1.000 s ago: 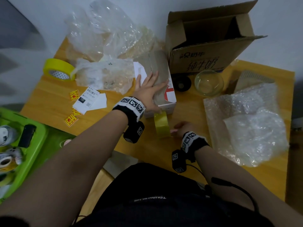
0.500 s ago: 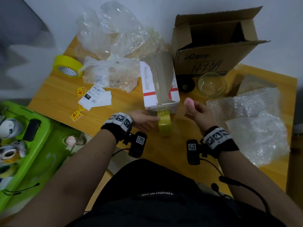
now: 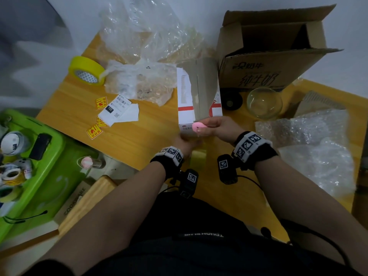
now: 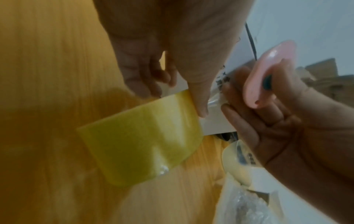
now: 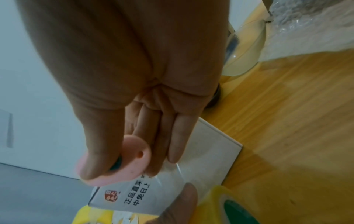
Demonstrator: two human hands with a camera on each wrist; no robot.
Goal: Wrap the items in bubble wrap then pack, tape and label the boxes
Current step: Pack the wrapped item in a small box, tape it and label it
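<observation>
The right hand (image 3: 216, 129) is pinching a small pink cutter (image 3: 199, 126) between thumb and fingers against the near end of the white box (image 3: 199, 100). The left hand (image 3: 184, 141) is gripping the yellowish tape roll (image 4: 141, 136), its thumb pressing the strip onto that end.

Bowl (image 3: 264, 102) right of small box (image 3: 199, 96) — carton (image 3: 272, 54) behind.

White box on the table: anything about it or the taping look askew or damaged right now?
Nothing looks damaged. The white box lies flat with a strip of tape running along its top. The left hand holds the yellow tape roll at its near end; the right hand grips a small pink cutter there.
</observation>
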